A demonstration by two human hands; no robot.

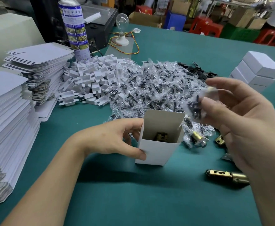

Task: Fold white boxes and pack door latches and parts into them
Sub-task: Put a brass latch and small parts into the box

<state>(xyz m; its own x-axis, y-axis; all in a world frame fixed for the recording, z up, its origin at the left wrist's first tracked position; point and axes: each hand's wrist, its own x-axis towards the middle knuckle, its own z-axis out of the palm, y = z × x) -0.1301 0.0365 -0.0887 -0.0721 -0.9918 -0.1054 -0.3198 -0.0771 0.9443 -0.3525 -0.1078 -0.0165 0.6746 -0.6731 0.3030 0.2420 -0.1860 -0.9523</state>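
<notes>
An open white box (156,150) stands upright on the green table, its top flap raised. My left hand (117,139) grips its left side, thumb on the front wall. A brass door latch (162,136) lies inside the box. My right hand (241,121) hovers above and to the right of the box, pinching a clear bag of black screws (194,108). Another brass latch (226,175) lies on the table under my right wrist. More latches (198,138) rest just right of the box.
Stacks of flat white box blanks (8,121) fill the left side. A heap of white inserts (91,80) and a pile of screw bags (149,85) lie behind the box. Folded white boxes (258,69) are stacked at the right. A spray can (75,30) and a bulb (122,25) stand at the back.
</notes>
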